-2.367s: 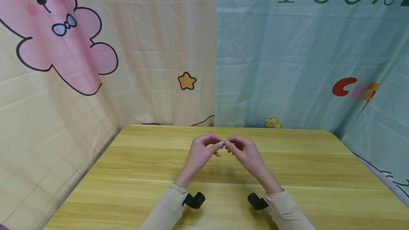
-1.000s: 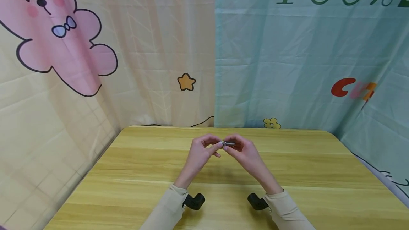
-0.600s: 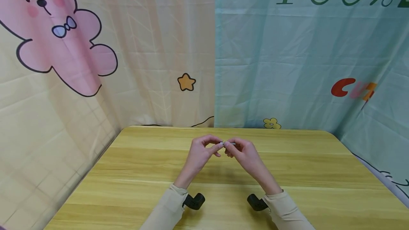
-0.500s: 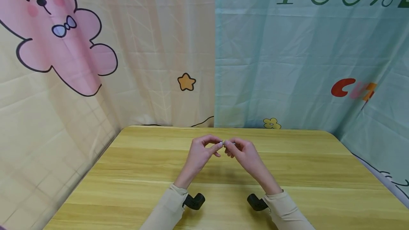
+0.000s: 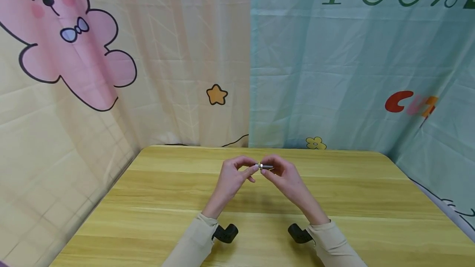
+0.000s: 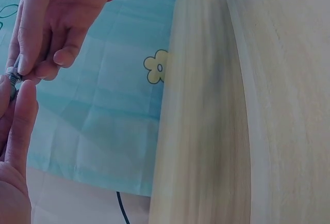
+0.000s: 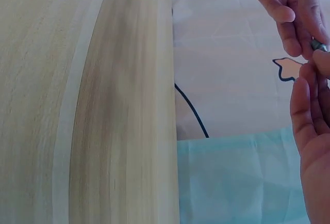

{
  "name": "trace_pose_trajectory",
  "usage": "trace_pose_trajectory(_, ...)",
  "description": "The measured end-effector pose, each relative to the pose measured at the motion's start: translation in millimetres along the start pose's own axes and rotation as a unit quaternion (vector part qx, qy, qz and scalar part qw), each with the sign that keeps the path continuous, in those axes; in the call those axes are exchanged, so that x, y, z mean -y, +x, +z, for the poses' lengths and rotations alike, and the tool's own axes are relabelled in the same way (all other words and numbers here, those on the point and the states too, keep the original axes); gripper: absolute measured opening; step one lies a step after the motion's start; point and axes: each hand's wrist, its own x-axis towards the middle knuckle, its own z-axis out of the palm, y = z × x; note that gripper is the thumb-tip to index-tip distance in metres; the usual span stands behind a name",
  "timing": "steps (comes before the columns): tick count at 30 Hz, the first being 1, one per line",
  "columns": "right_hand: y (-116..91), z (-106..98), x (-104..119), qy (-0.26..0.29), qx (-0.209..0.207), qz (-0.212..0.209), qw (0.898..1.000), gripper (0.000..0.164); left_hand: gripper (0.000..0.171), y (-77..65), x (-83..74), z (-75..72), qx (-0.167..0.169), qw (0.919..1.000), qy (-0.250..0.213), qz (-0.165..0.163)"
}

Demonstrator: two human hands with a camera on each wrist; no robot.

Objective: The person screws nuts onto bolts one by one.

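Note:
Both hands meet in the air above the wooden table, around a small metal bolt [image 5: 268, 167] lying roughly level. The left hand [image 5: 234, 174] pinches the bolt's left end between thumb and forefinger, hiding its head. A shiny nut [image 5: 261, 166] sits around the bolt just right of those fingertips. At the nut, the right hand [image 5: 286, 177] has its thumb below and forefinger above, while the bolt's shank points toward its palm. In the left wrist view, threads show on the bolt [image 6: 17, 69] between the two hands. The right wrist view mostly hides the metal parts behind fingers.
The wooden table [image 5: 167, 201] spreads beneath both forearms, with printed curtains [image 5: 334, 73] behind its far edge and at both sides. A black wrist-worn device [image 5: 226, 233] juts inward from the left sleeve, and another black device [image 5: 299, 233] from the right.
The right thumb and forefinger, closed together over the nut half a second ago, are now spread apart, exposing nut and shank. The same spread showed one second ago. The left hand stays still.

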Motion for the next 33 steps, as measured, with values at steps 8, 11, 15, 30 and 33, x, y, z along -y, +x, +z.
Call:
trace_pose_trajectory(8,-0.9,2.0,1.3,-0.013,-0.005,0.044,0.999,0.014,0.012,-1.0,-0.2,1.2,0.003,1.0,-0.005,-0.001)
trace_pose_trajectory(11,-0.9,2.7,2.8,-0.028,-0.011,0.055,0.998,0.016,0.011,-0.9,0.0,1.6,0.006,1.0,-0.002,0.0)
trace_pose_trajectory(15,-0.3,2.7,4.4,-0.039,-0.012,0.075,0.996,0.021,0.011,-0.7,0.4,1.4,0.008,1.0,-0.001,-0.001)
trace_pose_trajectory(30,0.6,1.3,2.0,-0.003,-0.001,0.021,1.0,0.014,0.011,-0.4,0.1,1.0,0.005,1.0,-0.003,0.003)
trace_pose_trajectory(33,0.1,1.7,7.2,-0.013,-0.003,0.038,0.999,0.013,0.011,-0.2,0.9,1.6,0.007,1.0,-0.002,0.006)
